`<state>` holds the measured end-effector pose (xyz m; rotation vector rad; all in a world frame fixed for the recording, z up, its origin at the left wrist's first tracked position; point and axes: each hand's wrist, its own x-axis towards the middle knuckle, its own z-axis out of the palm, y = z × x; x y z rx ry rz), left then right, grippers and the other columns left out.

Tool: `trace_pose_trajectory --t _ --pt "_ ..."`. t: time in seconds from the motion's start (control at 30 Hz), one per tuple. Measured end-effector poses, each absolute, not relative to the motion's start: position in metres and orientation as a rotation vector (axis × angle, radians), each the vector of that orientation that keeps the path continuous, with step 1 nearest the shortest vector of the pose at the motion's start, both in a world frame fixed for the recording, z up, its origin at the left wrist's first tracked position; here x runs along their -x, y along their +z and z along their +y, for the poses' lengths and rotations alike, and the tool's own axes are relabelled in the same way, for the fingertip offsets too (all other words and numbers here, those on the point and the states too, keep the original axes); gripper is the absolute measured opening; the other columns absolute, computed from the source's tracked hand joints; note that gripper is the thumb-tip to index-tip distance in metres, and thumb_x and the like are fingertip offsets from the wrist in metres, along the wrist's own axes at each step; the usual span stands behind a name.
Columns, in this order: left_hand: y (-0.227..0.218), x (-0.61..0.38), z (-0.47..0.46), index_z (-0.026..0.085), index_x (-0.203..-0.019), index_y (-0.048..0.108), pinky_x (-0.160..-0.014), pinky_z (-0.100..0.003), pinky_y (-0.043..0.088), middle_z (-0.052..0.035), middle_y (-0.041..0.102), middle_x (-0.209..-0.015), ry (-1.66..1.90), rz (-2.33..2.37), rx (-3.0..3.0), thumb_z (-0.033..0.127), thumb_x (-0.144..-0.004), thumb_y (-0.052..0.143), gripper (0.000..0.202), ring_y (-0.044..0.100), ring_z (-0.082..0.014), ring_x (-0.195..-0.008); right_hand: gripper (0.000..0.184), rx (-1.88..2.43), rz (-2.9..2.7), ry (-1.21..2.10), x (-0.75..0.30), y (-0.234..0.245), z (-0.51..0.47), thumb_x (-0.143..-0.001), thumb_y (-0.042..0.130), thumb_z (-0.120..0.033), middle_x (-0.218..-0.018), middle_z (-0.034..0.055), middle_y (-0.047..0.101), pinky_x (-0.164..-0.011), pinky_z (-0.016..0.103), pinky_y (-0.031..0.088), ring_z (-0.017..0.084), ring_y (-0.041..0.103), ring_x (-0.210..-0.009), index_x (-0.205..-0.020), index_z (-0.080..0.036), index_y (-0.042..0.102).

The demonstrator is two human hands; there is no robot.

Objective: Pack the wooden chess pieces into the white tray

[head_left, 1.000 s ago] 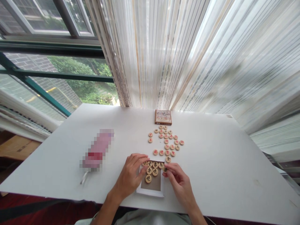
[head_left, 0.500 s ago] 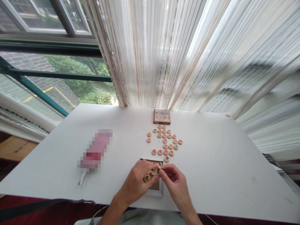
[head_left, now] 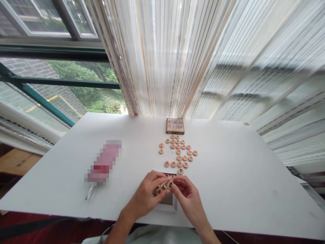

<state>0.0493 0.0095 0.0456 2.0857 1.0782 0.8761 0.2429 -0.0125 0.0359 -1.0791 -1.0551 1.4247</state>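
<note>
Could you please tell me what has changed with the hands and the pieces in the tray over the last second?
Both hands have closed in over the white tray: the left hand slid right across the black-marked pieces, and the right hand moved left to meet it, fingertips pinching one piece. The loose red-marked pieces, the box lid and the table stayed as they were.

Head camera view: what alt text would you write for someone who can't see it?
Two bare hands, left hand and right hand, meet over a shallow white box of round wooden game pieces on a white table. More pieces lie scattered beyond, before a small printed box lid near striped curtains.
</note>
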Motion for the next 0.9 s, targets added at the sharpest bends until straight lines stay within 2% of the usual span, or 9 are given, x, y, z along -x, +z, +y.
trace_pose_trajectory --t 0.17,0.5,0.73,0.9 --pt "0.031 -0.025 0.020 0.024 -0.122 0.061 -0.101 -0.043 0.049 -0.0090 0.064 -0.119 0.916 1.266 -2.174 0.024 -0.094 0.064 0.029 0.058 -0.0253 -0.115 0.024 1.152 -0.994 1.435 -0.247 0.034 -0.010 -0.089 0.072 -0.043 -0.093 0.0061 0.076 -0.081 0.033 0.060 0.021 0.075 -0.082 -0.102 -0.022 0.068" --pt "0.014 -0.010 0.016 0.026 -0.122 0.060 -0.100 -0.044 0.049 -0.0072 0.067 -0.120 0.921 1.368 -2.211 0.021 -0.094 0.059 0.029 0.060 -0.0250 -0.115 0.029 1.165 -1.164 1.344 -0.253 0.024 -0.007 -0.090 0.071 -0.039 -0.095 0.0052 0.072 -0.089 0.033 0.056 0.021 0.070 -0.092 -0.112 -0.023 0.063" --pt "0.031 -0.027 0.008 0.026 -0.135 0.052 -0.111 -0.050 0.041 -0.0102 0.057 -0.139 0.815 1.357 -2.235 0.026 -0.087 0.069 0.051 0.051 -0.0300 -0.130 0.027 1.218 -1.139 1.286 -0.254 0.021 -0.014 -0.089 0.072 -0.039 -0.093 0.0045 0.071 -0.084 0.032 0.057 0.020 0.070 -0.086 -0.108 -0.023 0.062" --pt "0.036 -0.037 0.006 0.027 -0.138 0.050 -0.111 -0.051 0.041 -0.0101 0.058 -0.137 0.749 1.298 -2.239 0.026 -0.077 0.079 0.067 0.051 -0.0317 -0.128 0.026 1.233 -1.090 1.229 -0.260 0.015 -0.016 -0.089 0.071 -0.041 -0.096 0.0053 0.070 -0.083 0.034 0.057 0.021 0.070 -0.086 -0.105 -0.022 0.061"
